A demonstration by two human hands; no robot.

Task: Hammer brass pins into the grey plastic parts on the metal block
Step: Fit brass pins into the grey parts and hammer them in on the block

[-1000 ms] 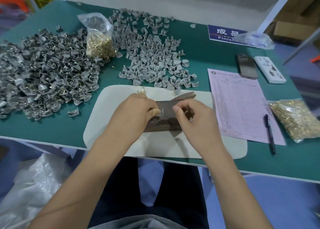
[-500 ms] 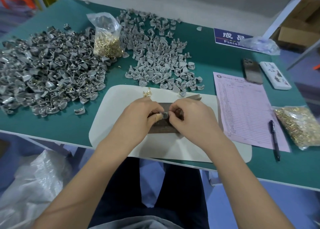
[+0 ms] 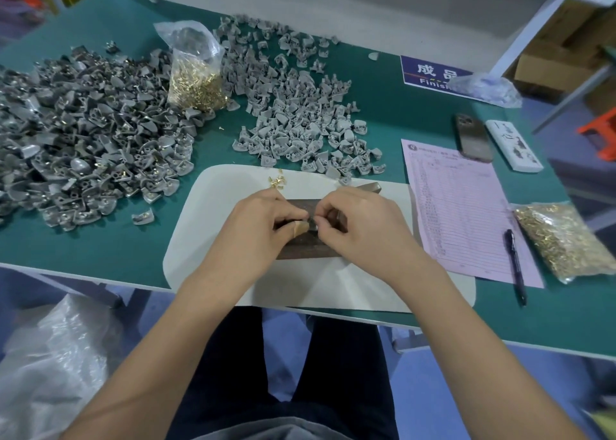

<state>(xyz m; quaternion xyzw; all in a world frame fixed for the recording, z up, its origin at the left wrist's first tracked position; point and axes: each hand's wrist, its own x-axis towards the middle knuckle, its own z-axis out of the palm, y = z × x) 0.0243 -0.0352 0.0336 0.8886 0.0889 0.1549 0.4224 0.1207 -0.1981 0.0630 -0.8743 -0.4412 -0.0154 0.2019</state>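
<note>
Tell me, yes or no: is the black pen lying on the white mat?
No. The black pen lies on the pink form, to the right of the white mat.

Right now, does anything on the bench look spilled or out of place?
Only small strays: one brass pin lies alone on the green mat, and one grey part sits apart from the left pile. Otherwise nothing stands out.

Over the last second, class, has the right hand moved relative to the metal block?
Yes. The right hand has closed leftward across the metal block until its fingertips meet the left hand.
</note>
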